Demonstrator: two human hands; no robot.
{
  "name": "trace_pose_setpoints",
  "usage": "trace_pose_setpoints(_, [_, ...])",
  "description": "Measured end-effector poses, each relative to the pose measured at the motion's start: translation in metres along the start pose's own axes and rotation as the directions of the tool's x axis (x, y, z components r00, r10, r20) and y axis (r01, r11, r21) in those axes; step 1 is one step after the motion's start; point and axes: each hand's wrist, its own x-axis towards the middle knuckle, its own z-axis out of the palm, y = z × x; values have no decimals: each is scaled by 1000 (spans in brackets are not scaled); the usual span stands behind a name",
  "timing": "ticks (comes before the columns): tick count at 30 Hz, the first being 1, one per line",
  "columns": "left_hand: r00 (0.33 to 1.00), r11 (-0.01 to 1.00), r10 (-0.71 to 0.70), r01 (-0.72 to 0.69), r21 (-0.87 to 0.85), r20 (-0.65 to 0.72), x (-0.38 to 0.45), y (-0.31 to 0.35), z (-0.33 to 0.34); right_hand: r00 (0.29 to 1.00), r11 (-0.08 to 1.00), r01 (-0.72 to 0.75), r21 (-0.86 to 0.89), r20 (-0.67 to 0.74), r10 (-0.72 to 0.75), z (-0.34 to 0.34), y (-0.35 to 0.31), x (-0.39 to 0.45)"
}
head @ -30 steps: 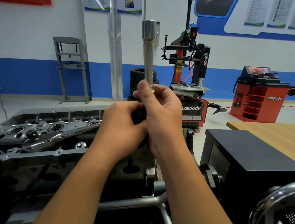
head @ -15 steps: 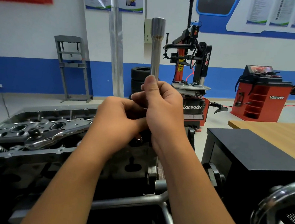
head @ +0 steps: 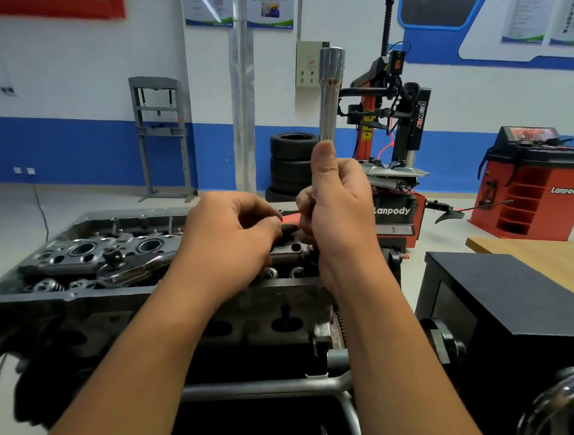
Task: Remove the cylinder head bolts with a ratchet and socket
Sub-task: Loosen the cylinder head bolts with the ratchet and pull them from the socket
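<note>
Your head camera is looking forward and slightly down, sitting close above your two forearms and taking in the workshop wall well beyond them.

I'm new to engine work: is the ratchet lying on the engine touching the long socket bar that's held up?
Apart. The head view shows the ratchet lying on the cylinder head, while the right hand holds the long socket bar upright, well clear of it.

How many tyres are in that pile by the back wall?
3 show: the top tyre, the middle tyre under it, and the bottom tyre, partly hidden by the right hand. More could be hidden behind the hands.
</note>
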Motion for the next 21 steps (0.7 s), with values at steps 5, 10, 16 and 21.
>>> trace_pose_setpoints(5, [970, 995, 103, -101, -22, 220, -5, 8, 14, 996, 998, 59, 3, -71, -58, 6, 3, 1])
trace_pose_setpoints(10, [990, 991, 119, -123, 46, 77, -7, 15, 41, 998, 997, 22, 76, -68, -16, 6, 6, 2])
trace_pose_setpoints(16, [998, 997, 52, -49, 67, -39, -3, 14, 45, 991, 990, 63, 127, -128, -47, -1, 5, 1])
trace_pose_setpoints(21, [995, 1000, 21, -23, 15, 98, -4, 17, 40, 997, 996, 42, 78, -72, -37, 0, 4, 1])
